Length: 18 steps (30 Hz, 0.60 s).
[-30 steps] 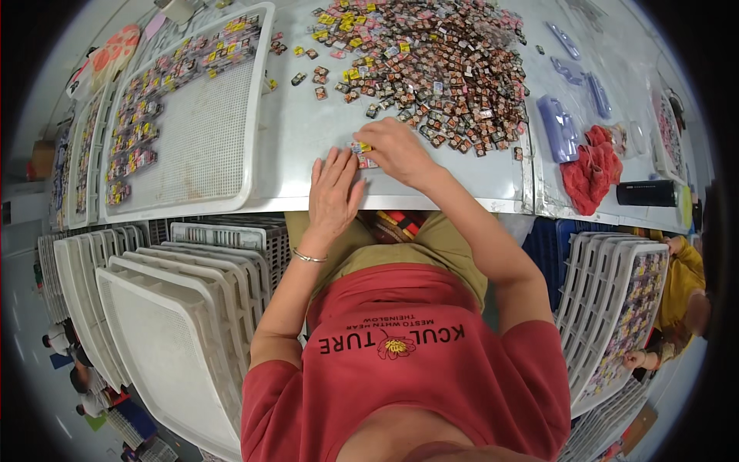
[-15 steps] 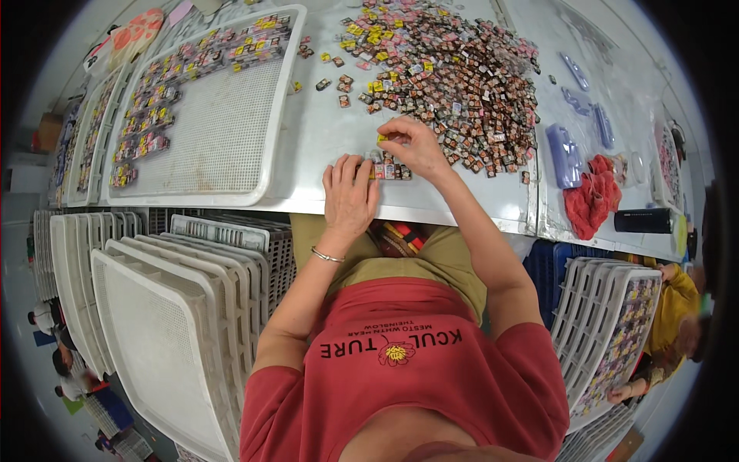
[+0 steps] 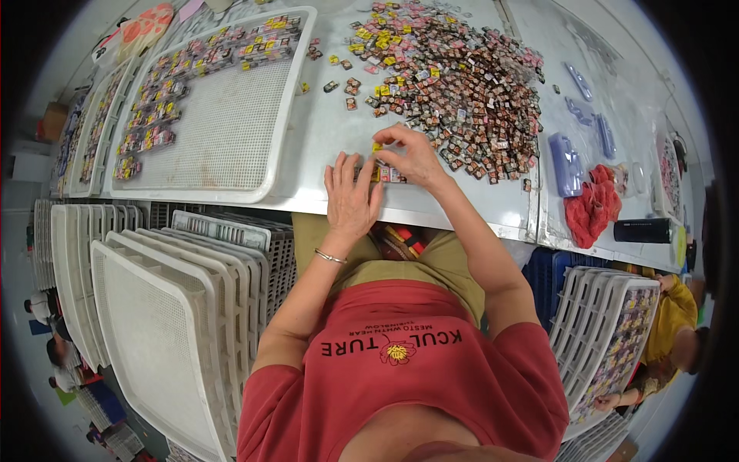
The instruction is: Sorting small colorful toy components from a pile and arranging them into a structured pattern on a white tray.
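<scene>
Small block-like pieces stand in a short row near the table's front edge, between my hands. My left hand lies over the row's left end, fingers stretched and slightly apart, the index finger close against the pieces. Thumb and index finger of my right hand are pinched on a small yellow piece, just above and behind the row. My fingers hide part of the row. Beyond my right hand spreads a big loose pile of small pieces, mostly brown and pink with some yellow.
To the left, a white mesh tray holds rows of pieces. White trays are stacked below the table's edge. At right lie a purple block, a red cloth and a black cylinder. Another person sits at far right.
My right hand has come down and left, nearer the row, with the yellow piece still pinched. My left hand's fingers have straightened and spread a little.
</scene>
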### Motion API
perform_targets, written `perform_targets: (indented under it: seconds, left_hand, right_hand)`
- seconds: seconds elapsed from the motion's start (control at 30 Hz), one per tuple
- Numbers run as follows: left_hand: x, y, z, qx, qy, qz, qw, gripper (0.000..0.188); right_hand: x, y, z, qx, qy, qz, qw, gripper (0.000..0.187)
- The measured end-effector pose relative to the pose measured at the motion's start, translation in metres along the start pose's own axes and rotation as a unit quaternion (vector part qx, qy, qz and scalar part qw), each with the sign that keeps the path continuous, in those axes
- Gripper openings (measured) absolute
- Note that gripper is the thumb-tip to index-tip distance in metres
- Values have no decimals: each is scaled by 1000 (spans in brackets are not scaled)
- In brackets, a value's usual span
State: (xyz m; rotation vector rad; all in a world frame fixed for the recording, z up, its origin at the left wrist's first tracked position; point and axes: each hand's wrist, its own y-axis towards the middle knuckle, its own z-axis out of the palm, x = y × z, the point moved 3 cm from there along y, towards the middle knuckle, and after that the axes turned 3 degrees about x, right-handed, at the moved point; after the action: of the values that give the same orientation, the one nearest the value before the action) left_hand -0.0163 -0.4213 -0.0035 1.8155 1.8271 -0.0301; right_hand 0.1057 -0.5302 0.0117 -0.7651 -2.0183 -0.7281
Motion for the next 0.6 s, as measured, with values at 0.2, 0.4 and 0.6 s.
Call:
perform_targets:
  seconds: [0.2,0.4,0.6]
  left_hand:
    - [-1,7,-1,17,42,-2,999,38]
    - [9,36,1,39,18,54,998,29]
    - [27,51,-10,-6,-65,-16,998,13]
  right_hand:
    - [-16,-26,-20,-72,53,55,994,22]
    - [-40,-57,-17,-125,130,65,981,22]
    - [-39,-62,-18,-162,188,37,968,19]
